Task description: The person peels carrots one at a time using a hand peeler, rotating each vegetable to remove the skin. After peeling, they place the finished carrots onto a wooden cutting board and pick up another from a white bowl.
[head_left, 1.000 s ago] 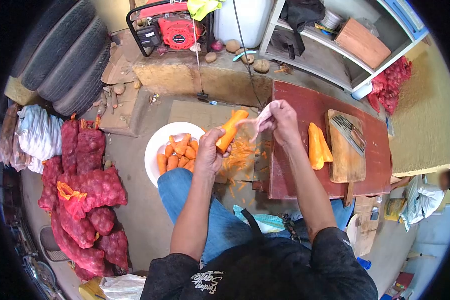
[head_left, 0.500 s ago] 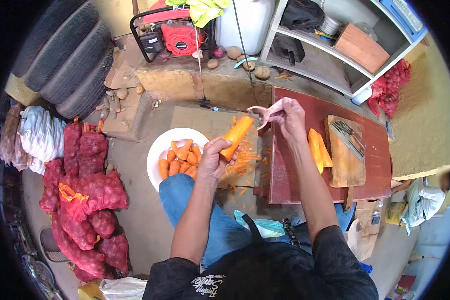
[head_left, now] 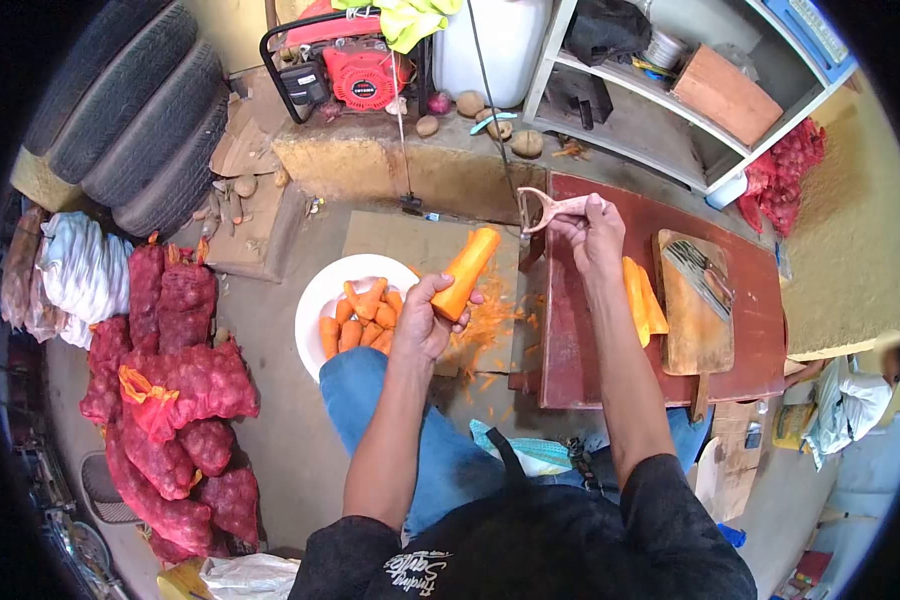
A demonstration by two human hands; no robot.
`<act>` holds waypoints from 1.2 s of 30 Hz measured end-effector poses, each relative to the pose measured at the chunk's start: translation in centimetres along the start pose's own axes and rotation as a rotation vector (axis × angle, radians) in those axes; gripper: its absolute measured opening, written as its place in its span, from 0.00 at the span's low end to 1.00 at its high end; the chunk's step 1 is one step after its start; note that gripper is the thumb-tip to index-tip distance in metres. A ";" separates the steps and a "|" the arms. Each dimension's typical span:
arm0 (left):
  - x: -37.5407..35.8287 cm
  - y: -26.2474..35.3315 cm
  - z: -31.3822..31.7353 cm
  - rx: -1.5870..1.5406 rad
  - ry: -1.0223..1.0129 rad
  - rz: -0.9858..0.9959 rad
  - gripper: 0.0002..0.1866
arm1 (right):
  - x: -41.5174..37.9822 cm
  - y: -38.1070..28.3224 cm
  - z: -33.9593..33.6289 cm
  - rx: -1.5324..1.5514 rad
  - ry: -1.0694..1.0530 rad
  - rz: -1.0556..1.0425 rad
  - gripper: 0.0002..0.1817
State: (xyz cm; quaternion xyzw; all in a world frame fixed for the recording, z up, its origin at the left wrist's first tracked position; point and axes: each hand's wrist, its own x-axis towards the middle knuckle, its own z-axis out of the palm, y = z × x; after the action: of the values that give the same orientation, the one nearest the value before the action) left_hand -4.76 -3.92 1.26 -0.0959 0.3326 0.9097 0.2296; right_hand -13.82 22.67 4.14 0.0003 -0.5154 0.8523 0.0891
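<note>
Fingers [head_left: 434,285] of the left hand [head_left: 427,318] wrap closed around a carrot [head_left: 469,270]; right hand [head_left: 598,240] grasps a peeler [head_left: 553,207]. Carrot's long axis slants, free end forward-right.

Red tbl [head_left: 760,340] w/ wooden chopping bd [head_left: 698,345], peeled carrots [head_left: 649,305] just beside it to L

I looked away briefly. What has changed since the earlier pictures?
The right hand has moved the peeler rightward, clear of the carrot. Nothing was taken up or let go: the left hand still holds the carrot. The chopping board looks unmoved.
</note>
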 end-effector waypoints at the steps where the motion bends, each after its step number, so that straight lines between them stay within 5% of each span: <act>1: 0.1 0.0 -0.1 -0.020 -0.001 -0.015 0.23 | -0.6 -0.6 0.5 0.009 -0.037 0.015 0.19; 4: 0.6 -0.3 -0.6 -0.120 -0.050 -0.066 0.23 | -4.1 -1.0 3.2 0.050 -0.227 0.144 0.09; 10: 0.1 -0.4 0.0 -0.118 -0.099 -0.083 0.24 | -1.4 0.0 1.0 0.038 -0.041 -0.035 0.26; 15: 0.4 -0.8 -0.5 -0.057 0.015 0.001 0.25 | -3.6 0.4 1.3 0.004 -0.100 0.126 0.15; 26: -0.6 -0.1 1.9 0.122 0.013 0.081 0.22 | -4.2 -0.8 -0.4 0.078 0.010 0.052 0.13; 30: -0.5 0.1 1.2 0.080 -0.059 0.038 0.20 | -5.5 -0.7 3.4 -0.084 -0.189 0.164 0.13; 36: -0.6 0.1 0.2 0.058 -0.039 -0.019 0.22 | -0.2 0.1 0.8 0.030 0.001 0.016 0.16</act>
State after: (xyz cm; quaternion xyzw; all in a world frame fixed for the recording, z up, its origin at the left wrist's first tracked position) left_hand -4.29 -4.09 1.68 -0.0745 0.3533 0.8991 0.2474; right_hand -13.75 21.85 4.42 -0.0029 -0.5026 0.8606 0.0826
